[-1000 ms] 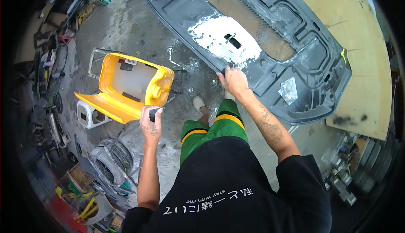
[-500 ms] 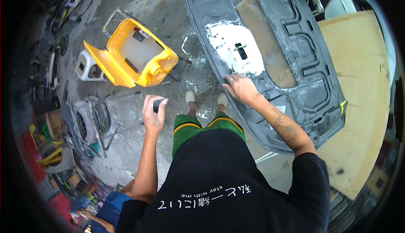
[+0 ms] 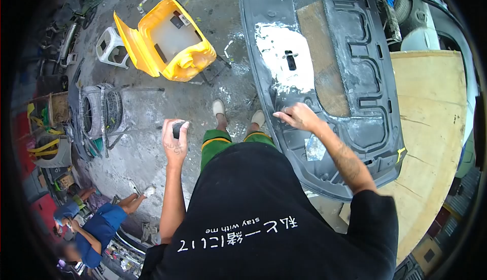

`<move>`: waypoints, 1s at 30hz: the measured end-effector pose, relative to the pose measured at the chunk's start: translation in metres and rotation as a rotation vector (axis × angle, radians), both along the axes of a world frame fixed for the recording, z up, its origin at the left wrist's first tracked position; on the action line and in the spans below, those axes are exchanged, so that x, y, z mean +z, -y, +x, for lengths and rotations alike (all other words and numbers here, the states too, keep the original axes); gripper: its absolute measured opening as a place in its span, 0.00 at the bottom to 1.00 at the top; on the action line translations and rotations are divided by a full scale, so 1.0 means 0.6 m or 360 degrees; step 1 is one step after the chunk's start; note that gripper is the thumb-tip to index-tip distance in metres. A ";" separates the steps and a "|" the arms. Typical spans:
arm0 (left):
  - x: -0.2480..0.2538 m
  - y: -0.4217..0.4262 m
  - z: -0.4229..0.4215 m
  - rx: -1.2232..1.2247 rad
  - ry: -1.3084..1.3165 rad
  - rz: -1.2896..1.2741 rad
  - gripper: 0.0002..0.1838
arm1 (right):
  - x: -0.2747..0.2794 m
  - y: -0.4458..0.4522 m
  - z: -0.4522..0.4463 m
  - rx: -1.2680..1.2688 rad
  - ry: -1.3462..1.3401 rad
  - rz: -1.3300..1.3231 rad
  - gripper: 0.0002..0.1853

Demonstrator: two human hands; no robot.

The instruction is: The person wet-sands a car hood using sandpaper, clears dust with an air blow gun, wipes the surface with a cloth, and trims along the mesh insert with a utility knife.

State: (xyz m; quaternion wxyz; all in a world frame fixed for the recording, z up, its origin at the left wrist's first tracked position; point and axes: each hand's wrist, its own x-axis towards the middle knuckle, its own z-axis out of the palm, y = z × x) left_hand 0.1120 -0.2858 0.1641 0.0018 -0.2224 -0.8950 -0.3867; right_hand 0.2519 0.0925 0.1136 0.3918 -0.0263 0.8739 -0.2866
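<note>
In my left hand (image 3: pixel 175 137) is a small black block (image 3: pixel 177 129), held between thumb and fingers above the floor. My right hand (image 3: pixel 298 117) is over the near left part of a large dark grey car panel (image 3: pixel 362 151); its fingers are bent together, and whether they hold anything is too small to tell. The panel bears a white patch (image 3: pixel 274 52) around a dark slot, and beside it runs a brown mesh strip (image 3: pixel 324 67). A flat scraper-like plate (image 3: pixel 315 148) lies on the panel, partly beyond my right forearm.
An open yellow container (image 3: pixel 195 59) stands on a frame ahead left, near a white stool (image 3: pixel 112 49). Tires (image 3: pixel 99 110) lie at the left. Two people (image 3: pixel 104 224) are at the lower left. A wooden board (image 3: pixel 431 102) lies right of the panel.
The view has turned, so the panel and container have shifted in it. My right hand has moved inward from the panel's edge. The people at the lower left have come further into view.
</note>
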 end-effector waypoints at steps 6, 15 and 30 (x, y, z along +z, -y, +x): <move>0.006 -0.008 0.022 -0.0003 0.0049 -0.0016 0.07 | -0.061 0.036 0.177 -0.1595 -0.1050 -0.0051 0.13; 0.026 -0.049 0.012 -0.0364 -0.0045 0.0022 0.06 | -0.157 0.037 0.415 -0.1930 -0.0987 0.0899 0.45; -0.041 -0.236 0.031 -0.0832 0.0133 0.0081 0.08 | -0.146 0.027 0.232 -0.2026 -0.1360 0.0572 0.48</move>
